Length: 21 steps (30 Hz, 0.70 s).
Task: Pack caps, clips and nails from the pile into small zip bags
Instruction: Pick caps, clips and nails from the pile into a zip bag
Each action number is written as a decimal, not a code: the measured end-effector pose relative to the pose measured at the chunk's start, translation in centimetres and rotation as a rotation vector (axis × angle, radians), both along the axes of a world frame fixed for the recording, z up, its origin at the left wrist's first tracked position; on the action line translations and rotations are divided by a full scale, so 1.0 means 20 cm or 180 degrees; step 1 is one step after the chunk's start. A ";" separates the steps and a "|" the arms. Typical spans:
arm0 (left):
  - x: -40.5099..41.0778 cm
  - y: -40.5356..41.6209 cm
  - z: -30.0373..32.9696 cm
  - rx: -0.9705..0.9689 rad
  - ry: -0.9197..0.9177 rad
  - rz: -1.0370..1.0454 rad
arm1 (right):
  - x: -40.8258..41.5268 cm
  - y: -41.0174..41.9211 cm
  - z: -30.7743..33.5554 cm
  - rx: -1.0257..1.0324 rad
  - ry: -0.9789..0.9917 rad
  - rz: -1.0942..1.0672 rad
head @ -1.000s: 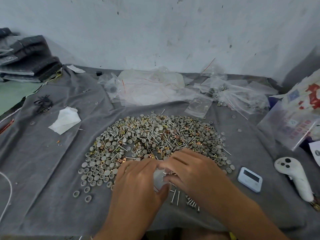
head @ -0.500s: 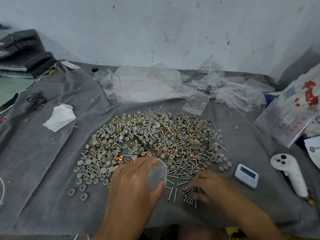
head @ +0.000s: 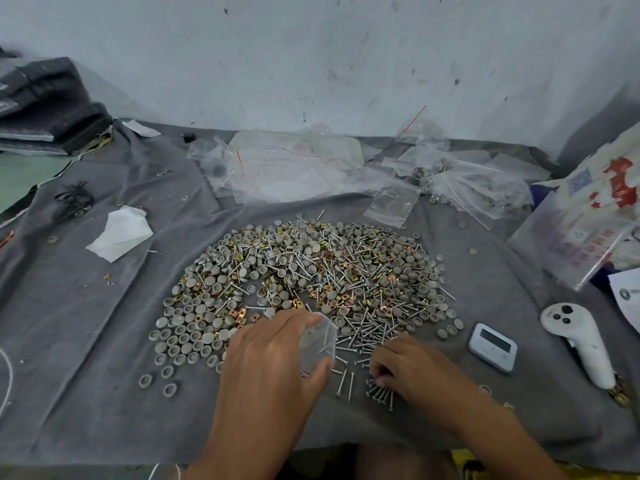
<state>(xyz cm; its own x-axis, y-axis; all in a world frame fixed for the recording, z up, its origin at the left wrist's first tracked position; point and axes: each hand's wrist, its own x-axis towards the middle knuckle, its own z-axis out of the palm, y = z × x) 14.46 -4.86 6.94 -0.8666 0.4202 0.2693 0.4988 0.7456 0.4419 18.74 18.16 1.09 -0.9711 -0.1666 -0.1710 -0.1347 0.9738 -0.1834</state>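
Your left hand (head: 273, 362) pinches small zip bag (head: 318, 344) mouth-up beside pile (head: 311, 278), ready for filling; your right hand (head: 412, 372) curls over gathered nails (head: 379, 393) on table (head: 104, 393).

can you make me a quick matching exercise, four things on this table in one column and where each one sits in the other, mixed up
Things:
1. small zip bag
2. white tissue
3. white controller
4. bunch of nails

Places:
A. far right of the cloth, beside the grey timer
B. under the right hand
C. held in the left hand
D. left of the pile

Pairs: 1-C, 2-D, 3-A, 4-B
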 end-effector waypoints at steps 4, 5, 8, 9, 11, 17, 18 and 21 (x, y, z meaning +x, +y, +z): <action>0.00 0.00 0.00 0.0027 0.0017 -0.0006 | 0.00 0.03 -0.04 -0.0051 -0.0084 0.0064; 0.00 0.00 0.00 0.0034 0.0014 -0.0011 | 0.00 0.04 -0.05 -0.0078 -0.0099 0.0072; 0.00 -0.01 0.01 0.0064 -0.0033 -0.0031 | 0.01 0.03 -0.04 -0.0444 -0.0030 -0.0102; 0.00 -0.01 0.01 0.0063 -0.0049 -0.0032 | 0.01 0.02 -0.01 -0.0627 0.0009 -0.0259; 0.01 0.00 0.01 0.0076 -0.0051 -0.0033 | 0.03 -0.01 0.08 -0.1191 0.0298 -0.0646; 0.00 0.01 0.00 0.0000 0.0016 -0.0122 | 0.06 -0.24 0.39 -0.1594 0.1444 -0.0060; 0.00 0.01 0.00 0.0008 0.0035 -0.0146 | 0.05 -0.28 0.41 -0.1535 0.1485 -0.0006; 0.00 0.02 0.01 0.0083 0.0115 -0.0153 | 0.02 -0.35 0.43 -0.1123 0.1466 -0.0020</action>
